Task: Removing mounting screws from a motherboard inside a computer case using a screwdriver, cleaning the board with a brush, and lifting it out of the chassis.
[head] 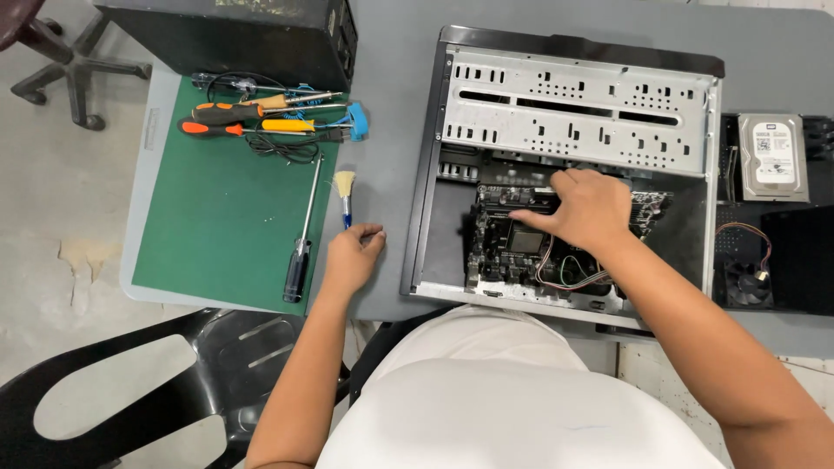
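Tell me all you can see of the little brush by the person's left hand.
The small brush has a fan of pale bristles above a blue handle. It lies flat on the grey table, just off the green mat's right edge, bristles pointing away from the person. The left hand closes on its handle end.

A hard drive [772, 157] lies right of the case; screwdrivers [252, 119] rest on a green mat [221, 230].

The grey worktop [391, 78] carries a green mat [226, 226], a small brush [345, 195], an open computer case [573, 165], a black box [234, 35] and a hard drive [772, 156].
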